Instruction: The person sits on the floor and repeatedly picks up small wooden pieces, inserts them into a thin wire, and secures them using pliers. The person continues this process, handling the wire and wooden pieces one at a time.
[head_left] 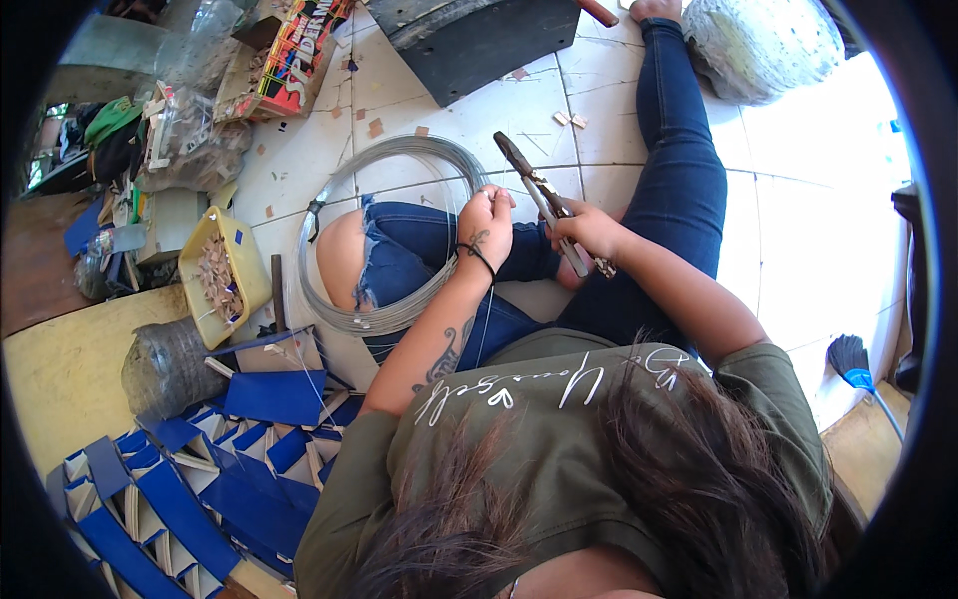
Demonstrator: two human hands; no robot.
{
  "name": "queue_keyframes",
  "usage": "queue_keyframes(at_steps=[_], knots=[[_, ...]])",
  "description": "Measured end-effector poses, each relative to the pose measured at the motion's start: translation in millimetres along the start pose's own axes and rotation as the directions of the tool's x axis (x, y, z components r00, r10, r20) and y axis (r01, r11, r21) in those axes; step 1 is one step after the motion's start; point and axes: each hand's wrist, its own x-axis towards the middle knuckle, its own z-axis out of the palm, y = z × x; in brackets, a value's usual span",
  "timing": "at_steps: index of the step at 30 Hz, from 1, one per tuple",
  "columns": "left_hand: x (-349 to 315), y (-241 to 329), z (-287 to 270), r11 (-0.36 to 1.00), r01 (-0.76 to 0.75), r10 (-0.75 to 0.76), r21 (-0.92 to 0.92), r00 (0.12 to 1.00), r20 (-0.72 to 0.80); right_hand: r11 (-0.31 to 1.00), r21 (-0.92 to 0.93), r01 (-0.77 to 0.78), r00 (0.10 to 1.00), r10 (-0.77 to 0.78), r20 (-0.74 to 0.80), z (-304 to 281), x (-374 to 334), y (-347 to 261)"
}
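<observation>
A large coil of thin silver wire (pixel 374 321) loops around my bent left knee, bound with a dark tie on its left side. The fingers of my left hand (pixel 486 228) are closed around the wire at the coil's right edge. Just right of it, my right hand (pixel 591 235) grips a pair of worn metal locking pliers (pixel 542 188) by the handles. The pliers slant up and left, their jaw end pointing away from me. Whether the jaws hold any wire, I cannot make out. A loose strand hangs down below my left hand.
To the left stands a yellow bin (pixel 261 283) with small tan pieces in it. Many blue-and-cream pieces (pixel 274 392) pile at lower left. Ahead lie a dark block (pixel 477 45) and a printed carton (pixel 289 62). A blue-black brush (pixel 851 361) is at right. Scraps litter the white tiles.
</observation>
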Motion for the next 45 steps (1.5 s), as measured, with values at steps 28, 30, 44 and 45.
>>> queue_keyframes(at_steps=[28, 30, 44, 45], knots=[[7, -5, -42, 0.548, 0.056, -0.038, -0.834, 0.998, 0.042, 0.803, -0.589, -0.092, 0.897, -0.19, -0.399, -28, 36, -10], [7, -6, -43, 0.544, 0.065, -0.036, -0.837, 0.998, 0.054, 0.767, -0.628, -0.132, 0.891, -0.186, -0.414, -27, 49, -18], [11, -6, -33, 0.581, 0.152, -0.119, -0.799, 0.988, 0.102, 0.86, -0.387, -0.333, 0.767, 0.008, -0.642, 68, 162, -37], [12, -6, -32, 0.578, 0.143, -0.117, -0.803, 0.989, 0.092, 0.856, -0.394, -0.334, 0.762, 0.0, -0.647, 68, 162, -35]])
